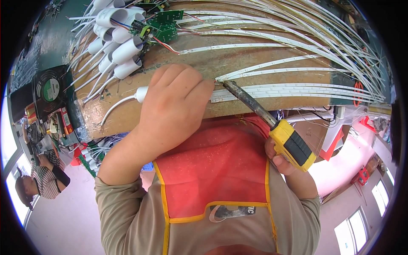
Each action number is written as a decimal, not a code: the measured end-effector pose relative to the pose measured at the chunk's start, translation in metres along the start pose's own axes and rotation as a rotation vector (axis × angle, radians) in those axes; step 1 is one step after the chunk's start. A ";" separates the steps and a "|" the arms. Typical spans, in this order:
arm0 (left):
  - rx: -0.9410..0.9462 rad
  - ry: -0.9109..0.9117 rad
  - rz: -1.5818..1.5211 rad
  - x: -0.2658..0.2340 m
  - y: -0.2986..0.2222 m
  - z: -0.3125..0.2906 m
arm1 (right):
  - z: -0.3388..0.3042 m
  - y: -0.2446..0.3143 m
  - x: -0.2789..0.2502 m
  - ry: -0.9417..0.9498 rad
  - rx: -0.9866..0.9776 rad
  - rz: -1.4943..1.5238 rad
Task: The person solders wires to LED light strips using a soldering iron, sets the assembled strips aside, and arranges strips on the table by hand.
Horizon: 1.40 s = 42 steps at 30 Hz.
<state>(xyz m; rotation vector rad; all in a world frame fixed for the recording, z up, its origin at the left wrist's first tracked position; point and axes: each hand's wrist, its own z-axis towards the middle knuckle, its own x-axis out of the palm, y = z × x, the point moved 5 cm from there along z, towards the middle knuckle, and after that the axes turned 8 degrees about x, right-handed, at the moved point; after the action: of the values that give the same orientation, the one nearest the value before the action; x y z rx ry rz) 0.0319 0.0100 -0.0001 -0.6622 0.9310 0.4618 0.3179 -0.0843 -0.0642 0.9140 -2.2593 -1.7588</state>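
Note:
My left hand [174,102] is closed at the near edge of the brown work board, fingertips turned down and hidden. From under it a white plastic tube [141,94] with a white cable sticks out to the left; what the fingers pinch does not show. In my right hand [280,160] is a soldering iron [293,144] with a yellow and black handle. Its dark metal tip reaches up-left to the end of a white LED strip [242,75], close beside my left fingers. Several more LED strips [272,91] lie side by side just nearer.
Several white tubes [127,49] with cables and green circuit boards [165,25] are piled at the far left. Wired LED strips [297,40] fan across the board [199,57] to the right. A black fan [50,89] stands at the left; beyond it another person [42,178] works.

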 end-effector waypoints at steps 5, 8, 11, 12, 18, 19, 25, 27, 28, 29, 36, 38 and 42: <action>-0.007 0.016 -0.016 0.000 0.001 0.000 | -0.002 -0.001 0.000 -0.044 -0.028 0.103; -0.006 0.018 -0.011 0.000 0.001 0.000 | -0.003 -0.001 -0.001 -0.061 -0.047 0.228; -0.004 0.019 -0.012 0.001 0.000 0.000 | -0.003 -0.002 -0.002 -0.070 -0.051 0.275; -0.001 0.020 -0.011 0.001 0.000 0.001 | -0.004 -0.002 -0.002 -0.082 -0.057 0.275; 0.000 0.037 -0.009 0.001 0.001 0.001 | -0.005 -0.005 -0.005 -0.099 -0.055 0.256; 0.002 0.038 -0.008 0.001 0.001 0.001 | -0.006 -0.005 -0.005 -0.104 -0.069 0.263; 0.007 0.045 -0.004 0.001 0.001 0.002 | -0.007 -0.008 -0.005 -0.075 -0.055 0.311; 0.009 0.042 -0.003 0.001 0.001 0.002 | -0.007 -0.009 -0.004 -0.079 -0.038 0.284; 0.010 0.042 -0.004 0.001 0.001 0.002 | -0.008 -0.010 -0.004 -0.079 -0.027 0.287; 0.011 0.042 -0.005 0.001 0.001 0.002 | -0.008 -0.011 -0.004 -0.077 -0.027 0.257; -0.009 0.074 -0.015 -0.001 0.001 0.004 | -0.009 -0.012 -0.004 -0.069 -0.006 0.155; -0.020 0.060 -0.034 -0.003 0.001 0.005 | -0.008 -0.012 -0.004 -0.061 -0.010 0.143; -0.051 0.039 -0.059 -0.006 0.001 0.007 | -0.007 -0.011 -0.004 -0.062 -0.022 0.171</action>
<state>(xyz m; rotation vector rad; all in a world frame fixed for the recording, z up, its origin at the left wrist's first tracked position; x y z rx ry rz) 0.0320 0.0151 0.0073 -0.7452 0.9360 0.4221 0.3284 -0.0892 -0.0709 0.6490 -2.2746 -1.7552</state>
